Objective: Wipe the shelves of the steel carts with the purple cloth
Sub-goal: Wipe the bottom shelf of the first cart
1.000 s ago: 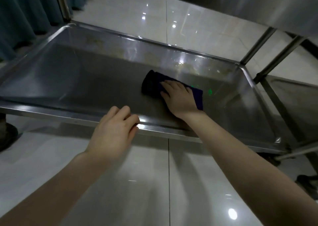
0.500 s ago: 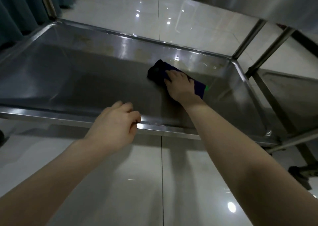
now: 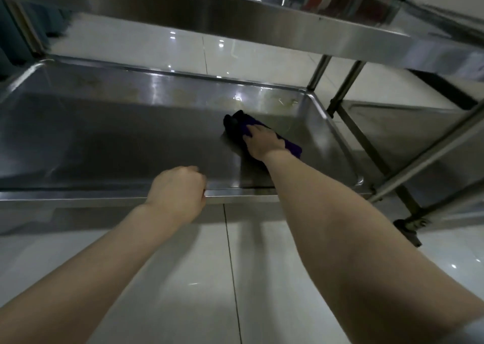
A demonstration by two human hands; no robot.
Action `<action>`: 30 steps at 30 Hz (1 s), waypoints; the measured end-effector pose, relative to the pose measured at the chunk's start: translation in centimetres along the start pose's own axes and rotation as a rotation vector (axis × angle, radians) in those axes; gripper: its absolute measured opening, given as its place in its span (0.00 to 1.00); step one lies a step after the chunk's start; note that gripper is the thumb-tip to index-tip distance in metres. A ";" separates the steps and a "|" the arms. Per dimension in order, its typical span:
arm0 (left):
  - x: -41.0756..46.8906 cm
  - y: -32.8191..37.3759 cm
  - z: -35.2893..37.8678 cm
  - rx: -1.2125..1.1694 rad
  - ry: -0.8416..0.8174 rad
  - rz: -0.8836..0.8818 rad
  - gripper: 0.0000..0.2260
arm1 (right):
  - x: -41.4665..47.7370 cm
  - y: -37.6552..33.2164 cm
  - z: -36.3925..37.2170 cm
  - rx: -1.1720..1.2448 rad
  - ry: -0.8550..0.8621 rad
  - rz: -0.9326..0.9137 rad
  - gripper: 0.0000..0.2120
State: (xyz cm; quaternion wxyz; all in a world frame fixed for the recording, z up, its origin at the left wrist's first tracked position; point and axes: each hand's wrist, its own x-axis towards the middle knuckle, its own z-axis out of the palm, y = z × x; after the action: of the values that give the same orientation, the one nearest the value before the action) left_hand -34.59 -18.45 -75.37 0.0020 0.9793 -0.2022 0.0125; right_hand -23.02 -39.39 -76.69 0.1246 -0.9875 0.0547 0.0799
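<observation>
The bottom shelf (image 3: 110, 144) of a steel cart is a wide shallow tray low over the floor. On its right half lies the folded purple cloth (image 3: 292, 145), dark at its far end. My right hand (image 3: 262, 140) lies flat on the cloth and presses it against the shelf, near the back right corner. My left hand (image 3: 178, 194) grips the shelf's front rim with its fingers curled over the edge.
An upper steel shelf (image 3: 262, 26) hangs over the far side, close above my head height. A second cart (image 3: 408, 144) stands directly to the right, its posts and a caster near my right arm. Teal curtains (image 3: 15, 37) hang at the far left. The floor is glossy white tile.
My right hand has slid the cloth away from me and to the right, toward the back corner. The left hand stayed on the front rim, and the view has tipped upward.
</observation>
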 end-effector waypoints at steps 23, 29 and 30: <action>-1.2 2.7 0.2 -0.063 0.166 0.131 0.09 | -3.9 4.9 1.6 -0.084 0.100 -0.349 0.21; -0.8 5.3 2.3 -0.246 0.187 0.159 0.13 | -8.3 8.7 2.6 -0.086 0.175 -0.466 0.22; -0.8 5.6 2.6 -0.269 0.216 0.125 0.11 | -5.9 8.3 2.2 -0.101 0.165 -0.430 0.21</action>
State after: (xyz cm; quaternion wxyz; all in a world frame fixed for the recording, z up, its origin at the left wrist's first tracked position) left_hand -37.53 -23.33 -77.98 0.1537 0.9487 -0.2609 0.0908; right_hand -30.19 -46.34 -79.72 0.0841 -0.9846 -0.1510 -0.0268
